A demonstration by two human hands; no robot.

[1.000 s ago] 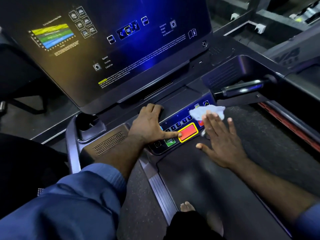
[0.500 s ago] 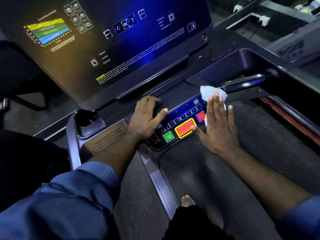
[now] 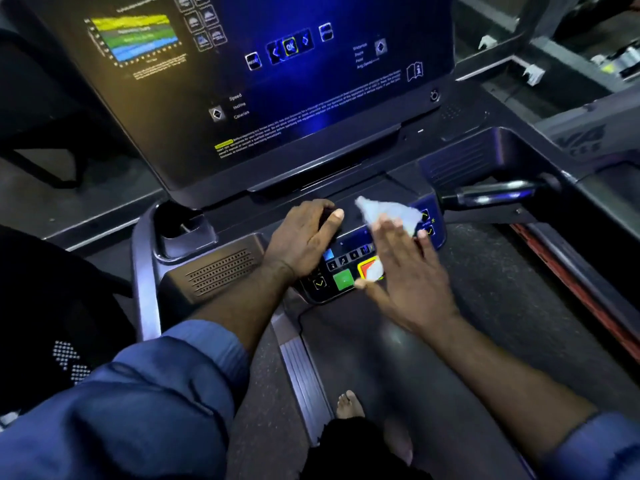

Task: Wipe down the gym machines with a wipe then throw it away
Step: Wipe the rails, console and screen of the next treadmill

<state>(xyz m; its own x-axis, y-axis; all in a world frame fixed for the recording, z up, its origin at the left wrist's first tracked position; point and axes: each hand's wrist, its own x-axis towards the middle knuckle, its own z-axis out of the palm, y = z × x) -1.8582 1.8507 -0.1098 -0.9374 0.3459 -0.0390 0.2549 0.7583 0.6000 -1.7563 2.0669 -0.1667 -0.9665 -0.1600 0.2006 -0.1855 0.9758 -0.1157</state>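
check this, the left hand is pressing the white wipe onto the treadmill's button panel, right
No: the head view shows the right hand pressing the crumpled white wipe onto the treadmill's dark button panel, fingers flat. The left hand rests on the black console beside it.

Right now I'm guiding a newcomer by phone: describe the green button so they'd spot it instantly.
Below the tilted screen lies a small keypad. On its near edge sits the green button, the only green square, left of the yellow-framed red button.
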